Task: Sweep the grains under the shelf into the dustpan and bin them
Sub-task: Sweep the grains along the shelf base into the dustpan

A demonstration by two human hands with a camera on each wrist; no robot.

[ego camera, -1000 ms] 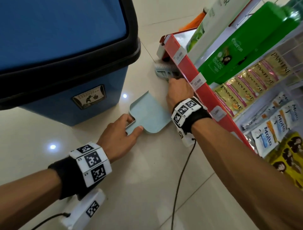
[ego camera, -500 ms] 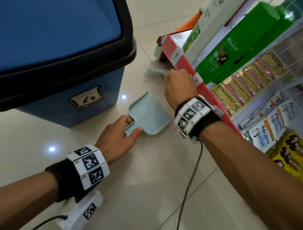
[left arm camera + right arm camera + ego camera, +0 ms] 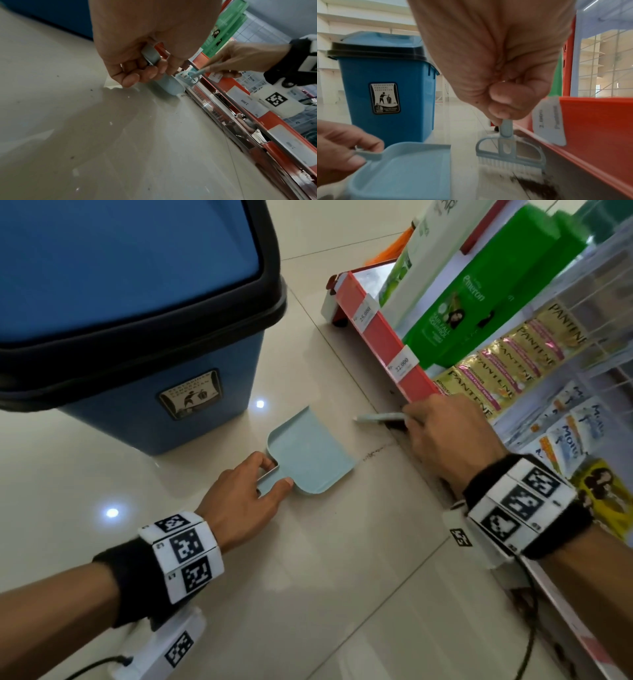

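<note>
Floor: glossy pale tile (image 3: pixel 308 594) in a shop aisle, with the red-edged shelf (image 3: pixel 383 337) as the landmark for all that follows
Grains: a dark streak of grains (image 3: pixel 537 188) on the tile just out from the shelf's bottom edge, between that edge and the dustpan's open lip
Brush: small pale-blue brush (image 3: pixel 508 155), bristles down on the floor, close against the shelf base beyond the grains
Right hand: the right hand (image 3: pixel 448 440) pinches the brush handle between thumb and curled fingers
Dustpan: pale-blue dustpan (image 3: pixel 308 453) flat on the tile, out from the shelf; no grains visible in it
Left hand: the left hand (image 3: pixel 239 498) pinches the dustpan's short handle, thumb on top
Bin: blue bin (image 3: pixel 164 392) with black rim, farther from the shelf, past the dustpan; lid on, contents hidden
Risk: a hard stroke would likely flick grains past the pan — or back under the shelf
Risk: if the lip lifts off the tile, grains could slide beneath it
</note>
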